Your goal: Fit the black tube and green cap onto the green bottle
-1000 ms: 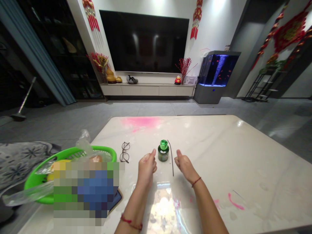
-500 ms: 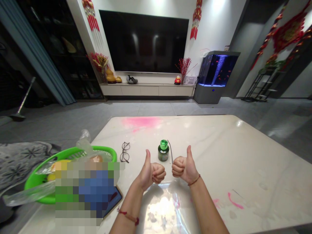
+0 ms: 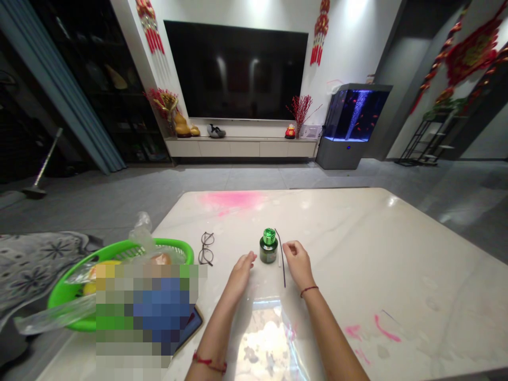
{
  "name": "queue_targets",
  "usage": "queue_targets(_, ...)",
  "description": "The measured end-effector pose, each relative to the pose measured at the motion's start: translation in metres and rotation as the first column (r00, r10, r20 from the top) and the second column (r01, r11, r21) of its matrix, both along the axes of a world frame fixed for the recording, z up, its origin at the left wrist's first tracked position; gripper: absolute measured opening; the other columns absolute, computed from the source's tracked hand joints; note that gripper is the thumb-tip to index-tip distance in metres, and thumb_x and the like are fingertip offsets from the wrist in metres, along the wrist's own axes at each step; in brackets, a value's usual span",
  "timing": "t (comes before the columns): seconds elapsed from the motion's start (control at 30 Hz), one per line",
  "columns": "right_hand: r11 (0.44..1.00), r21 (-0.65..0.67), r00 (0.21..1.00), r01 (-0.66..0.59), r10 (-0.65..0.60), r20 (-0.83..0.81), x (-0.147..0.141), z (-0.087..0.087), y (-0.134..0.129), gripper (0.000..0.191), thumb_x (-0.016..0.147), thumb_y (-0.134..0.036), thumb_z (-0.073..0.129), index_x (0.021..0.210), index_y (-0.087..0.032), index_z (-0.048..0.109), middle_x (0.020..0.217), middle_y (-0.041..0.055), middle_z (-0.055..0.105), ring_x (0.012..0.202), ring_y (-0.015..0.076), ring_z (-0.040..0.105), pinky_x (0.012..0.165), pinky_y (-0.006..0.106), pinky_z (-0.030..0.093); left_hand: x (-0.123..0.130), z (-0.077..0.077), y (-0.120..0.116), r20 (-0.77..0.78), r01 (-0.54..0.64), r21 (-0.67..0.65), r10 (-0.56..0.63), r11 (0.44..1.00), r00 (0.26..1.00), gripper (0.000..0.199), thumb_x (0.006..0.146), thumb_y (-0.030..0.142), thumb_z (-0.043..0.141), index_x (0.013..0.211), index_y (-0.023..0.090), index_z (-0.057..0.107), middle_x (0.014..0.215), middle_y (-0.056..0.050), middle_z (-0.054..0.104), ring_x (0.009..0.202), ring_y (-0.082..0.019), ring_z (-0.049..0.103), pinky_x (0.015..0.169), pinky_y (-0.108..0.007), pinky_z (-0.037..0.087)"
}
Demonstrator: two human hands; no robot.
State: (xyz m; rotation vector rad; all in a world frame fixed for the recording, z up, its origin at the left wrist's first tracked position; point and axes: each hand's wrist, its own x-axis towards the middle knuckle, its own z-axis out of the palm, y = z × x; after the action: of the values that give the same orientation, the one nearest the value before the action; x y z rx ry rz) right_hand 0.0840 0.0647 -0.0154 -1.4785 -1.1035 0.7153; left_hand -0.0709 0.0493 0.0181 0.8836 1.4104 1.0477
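Note:
A dark glass bottle [image 3: 269,251] with a shiny green cap stands upright on the pale table [image 3: 357,233]. Just right of it lie a thin dark stick [image 3: 283,264] and a short whitish strip [image 3: 279,258]. My left hand [image 3: 241,271] is left of the bottle, apart from it, fingers loosely bent with nothing seen in them. On the other side, my right hand [image 3: 297,260] is close to the dark stick, its fingers curled and thumb near the fingertips; whether anything is between them cannot be made out.
Glasses [image 3: 206,248] lie on the table's left part. A green basket [image 3: 59,296] with bags and fruit stands at the left edge, partly blurred out, beside a dark flat device [image 3: 190,329]. Pink stains mark the tabletop. A television and lit fish tank stand beyond.
Both hands have left their thumbs-up pose. The thumbs are lowered, the left hand has loosened, and the right has moved up beside the stick. The stick's near end now shows.

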Motion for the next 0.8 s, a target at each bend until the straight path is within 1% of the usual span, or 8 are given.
queue_targets(0.1, 0.999, 0.028, 0.995, -0.025, 0.022, 0.100, -0.005, -0.007, 0.000, 0.034, 0.074, -0.037, 0.050, 0.099, -0.015, 0.055, 0.101, 0.0110, 0.061, 0.093, 0.0206, 0.057, 0.083, 0.032, 0.044, 0.000, -0.003, 0.006, 0.037, -0.047, -0.028, 0.048, 0.998, 0.998, 0.031, 0.082, 0.041, 0.047, 0.092, 0.019, 0.065, 0.121, -0.010, 0.055, 0.114, -0.023, 0.048, 0.098, -0.030, 0.032)
queue_targets(0.2, 0.996, 0.070, 0.964, -0.057, 0.036, 0.262, -0.014, -0.016, -0.001, 0.048, 0.073, -0.031, 0.052, 0.117, -0.013, 0.047, 0.115, 0.0137, 0.056, 0.109, 0.0240, 0.050, 0.096, 0.038, 0.037, 0.003, -0.009, 0.011, 0.061, 0.022, -0.040, -0.020, 0.999, 0.998, 0.051, 0.084, 0.053, 0.031, 0.114, 0.020, 0.056, 0.137, -0.009, 0.040, 0.125, -0.024, 0.037, 0.105, -0.035, 0.023)
queue_targets(0.3, 0.989, 0.115, 0.926, -0.093, 0.044, 0.375, -0.023, -0.024, -0.001, 0.058, 0.071, -0.027, 0.055, 0.126, -0.013, 0.041, 0.123, 0.0142, 0.051, 0.117, 0.0256, 0.045, 0.100, 0.040, 0.033, 0.006, -0.017, 0.013, 0.081, 0.108, -0.009, -0.107, 0.994, 0.991, 0.065, 0.083, 0.060, 0.019, 0.128, 0.021, 0.043, 0.143, -0.008, 0.030, 0.130, -0.024, 0.029, 0.108, -0.038, 0.017)
queue_targets(0.37, 0.986, 0.118, 0.916, -0.121, 0.065, 0.395, -0.027, -0.027, -0.001, 0.059, 0.072, -0.026, 0.054, 0.127, -0.014, 0.039, 0.126, 0.0133, 0.049, 0.118, 0.0253, 0.044, 0.100, 0.040, 0.033, 0.007, -0.022, 0.013, 0.144, 0.140, 0.021, -0.142, 0.990, 0.979, 0.066, 0.082, 0.062, 0.016, 0.131, 0.023, 0.039, 0.145, -0.005, 0.025, 0.132, -0.023, 0.025, 0.109, -0.038, 0.014)
queue_targets(0.47, 0.985, 0.103, 0.921, -0.138, 0.089, 0.380, -0.027, -0.029, -0.002, 0.054, 0.074, -0.025, 0.051, 0.126, -0.014, 0.041, 0.124, 0.0127, 0.051, 0.117, 0.0244, 0.045, 0.100, 0.040, 0.033, 0.011, -0.027, 0.013, 0.311, 0.169, 0.054, -0.178, 0.984, 0.934, 0.067, 0.082, 0.061, 0.015, 0.132, 0.023, 0.038, 0.145, -0.003, 0.024, 0.133, -0.020, 0.021, 0.110, -0.035, 0.011)
queue_targets(0.57, 0.985, 0.095, 0.935, -0.141, 0.101, 0.340, -0.025, -0.027, -0.005, 0.051, 0.074, -0.023, 0.050, 0.124, -0.015, 0.043, 0.122, 0.0118, 0.053, 0.115, 0.0234, 0.047, 0.100, 0.040, 0.034, 0.015, -0.029, 0.013, 0.449, 0.155, 0.048, -0.160, 0.987, 0.879, 0.070, 0.082, 0.061, 0.011, 0.135, 0.020, 0.033, 0.145, -0.003, 0.024, 0.133, -0.018, 0.020, 0.111, -0.034, 0.008)
queue_targets(0.67, 0.986, 0.093, 0.953, -0.140, 0.109, 0.282, -0.023, -0.025, -0.009, 0.046, 0.074, -0.021, 0.049, 0.120, -0.016, 0.047, 0.120, 0.0104, 0.054, 0.113, 0.0224, 0.048, 0.099, 0.039, 0.035, 0.018, -0.030, 0.012, 0.494, 0.135, 0.038, -0.136, 0.990, 0.859, 0.071, 0.083, 0.061, 0.011, 0.136, 0.018, 0.030, 0.145, -0.003, 0.023, 0.134, -0.016, 0.017, 0.111, -0.033, 0.004)
queue_targets(0.8, 0.987, 0.088, 0.969, -0.135, 0.113, 0.222, -0.021, -0.022, -0.011, 0.040, 0.075, -0.021, 0.048, 0.114, -0.016, 0.052, 0.114, 0.0104, 0.058, 0.108, 0.0218, 0.052, 0.096, 0.038, 0.038, 0.017, -0.030, 0.011, 0.511, 0.149, 0.035, -0.146, 0.988, 0.847, 0.071, 0.082, 0.061, 0.012, 0.136, 0.019, 0.031, 0.145, -0.003, 0.023, 0.135, -0.015, 0.015, 0.111, -0.033, 0.001)
